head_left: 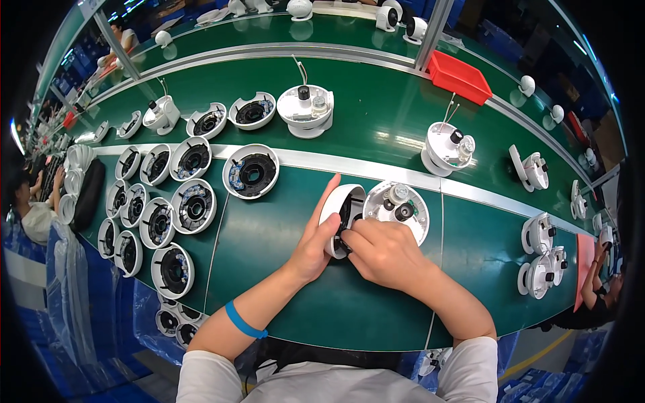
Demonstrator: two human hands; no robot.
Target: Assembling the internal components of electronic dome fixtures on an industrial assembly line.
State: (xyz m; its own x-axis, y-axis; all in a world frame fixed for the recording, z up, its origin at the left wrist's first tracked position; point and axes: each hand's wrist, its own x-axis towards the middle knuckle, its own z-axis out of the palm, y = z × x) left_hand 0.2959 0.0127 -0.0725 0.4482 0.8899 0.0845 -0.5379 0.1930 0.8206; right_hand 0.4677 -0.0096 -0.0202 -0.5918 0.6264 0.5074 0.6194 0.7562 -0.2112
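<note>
My left hand point(312, 247) grips a white round camera housing point(339, 203) by its outer side, tipped up on edge so that its black inner ring faces right. Against the inside of the housing, my right hand point(384, 250) has its fingers closed in a pinch; whatever they hold is hidden. Just behind my right hand stands a white camera body point(416, 209) with a black lens and a clear round part on its open face. A blue band point(243, 324) circles my left forearm.
Several white housings with black rings point(195, 206) stand in rows at left. On the belt are camera bodies, one at middle point(306, 111) and one at right point(449, 149). A red tray point(459, 77) sits at the back. More bodies point(539, 269) cluster at right. Co-workers sit at both sides.
</note>
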